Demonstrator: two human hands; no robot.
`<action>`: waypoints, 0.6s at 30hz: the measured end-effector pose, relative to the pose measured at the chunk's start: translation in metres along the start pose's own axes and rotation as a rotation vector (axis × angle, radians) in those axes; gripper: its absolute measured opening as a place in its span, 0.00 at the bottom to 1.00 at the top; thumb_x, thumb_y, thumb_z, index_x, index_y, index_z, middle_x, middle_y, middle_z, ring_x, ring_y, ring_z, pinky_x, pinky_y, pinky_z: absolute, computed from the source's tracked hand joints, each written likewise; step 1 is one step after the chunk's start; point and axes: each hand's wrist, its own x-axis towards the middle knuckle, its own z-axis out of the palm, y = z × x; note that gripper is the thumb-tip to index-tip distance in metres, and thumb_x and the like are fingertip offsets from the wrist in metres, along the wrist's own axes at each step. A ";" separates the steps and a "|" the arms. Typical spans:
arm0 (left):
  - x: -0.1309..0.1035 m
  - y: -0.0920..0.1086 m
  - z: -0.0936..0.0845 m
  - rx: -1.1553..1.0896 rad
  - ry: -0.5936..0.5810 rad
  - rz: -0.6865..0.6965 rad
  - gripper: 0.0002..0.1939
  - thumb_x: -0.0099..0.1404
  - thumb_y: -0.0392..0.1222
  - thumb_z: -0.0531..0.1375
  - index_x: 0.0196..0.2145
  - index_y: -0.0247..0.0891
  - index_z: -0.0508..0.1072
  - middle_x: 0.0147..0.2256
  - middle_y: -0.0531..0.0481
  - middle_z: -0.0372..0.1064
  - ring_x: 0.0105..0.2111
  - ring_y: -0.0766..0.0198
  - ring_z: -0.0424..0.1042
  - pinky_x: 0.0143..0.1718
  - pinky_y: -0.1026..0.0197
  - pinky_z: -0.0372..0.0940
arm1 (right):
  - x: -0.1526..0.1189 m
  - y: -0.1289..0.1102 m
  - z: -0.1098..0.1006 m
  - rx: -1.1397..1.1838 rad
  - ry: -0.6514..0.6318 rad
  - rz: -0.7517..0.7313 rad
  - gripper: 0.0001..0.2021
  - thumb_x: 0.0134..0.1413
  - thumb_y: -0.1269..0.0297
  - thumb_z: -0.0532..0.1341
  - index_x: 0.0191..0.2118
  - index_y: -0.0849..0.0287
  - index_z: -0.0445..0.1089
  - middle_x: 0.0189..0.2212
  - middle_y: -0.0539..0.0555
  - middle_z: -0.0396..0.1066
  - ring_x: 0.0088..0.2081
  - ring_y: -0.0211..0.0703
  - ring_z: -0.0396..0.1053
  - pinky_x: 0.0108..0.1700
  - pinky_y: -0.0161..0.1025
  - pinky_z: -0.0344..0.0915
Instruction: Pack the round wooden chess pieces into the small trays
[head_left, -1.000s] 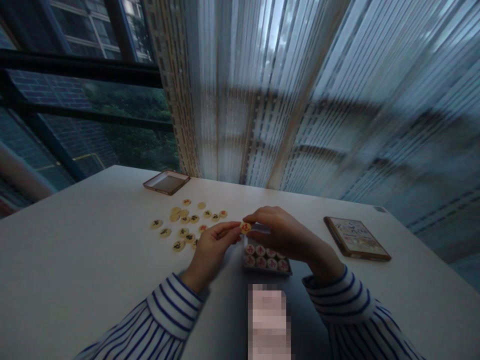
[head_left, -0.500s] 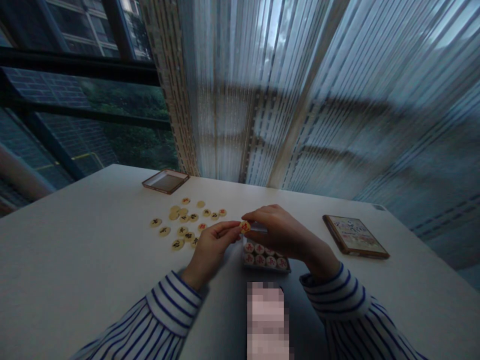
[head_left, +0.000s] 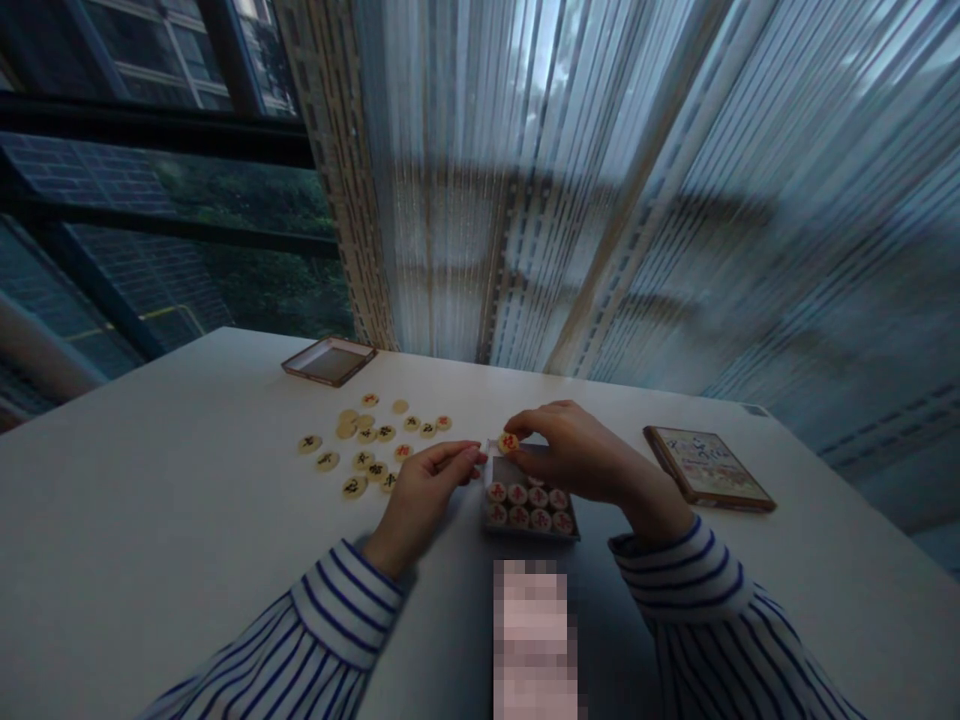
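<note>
My right hand pinches a Chinese chess piece between thumb and fingers, its red character facing me. The piece is above the far left part of a small open box. Inside the box, red-marked pieces lie in rows at the near side; my right hand hides part of its far right. Just left of the box is my left hand, its thumb and fingertips closed together with no piece visible between them. Loose chess pieces, mostly black-marked, lie scattered beyond my left hand.
A box lid or tray lies at the table's back left. To the right is a flat brown-edged case with a printed cover. A blurred-out pale object lies in front of the box. A curtain hangs behind the white table.
The red-marked piece has gone from between both hands into my right hand alone, which moved slightly right over the box. My left fingertips have let go of it.
</note>
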 end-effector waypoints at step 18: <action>0.003 -0.004 -0.002 0.116 -0.011 0.054 0.14 0.55 0.48 0.60 0.30 0.34 0.77 0.28 0.46 0.74 0.25 0.65 0.67 0.30 0.63 0.62 | 0.000 0.019 0.022 -0.045 -0.302 0.108 0.13 0.54 0.61 0.54 0.40 0.55 0.74 0.39 0.57 0.70 0.39 0.45 0.69 0.40 0.39 0.59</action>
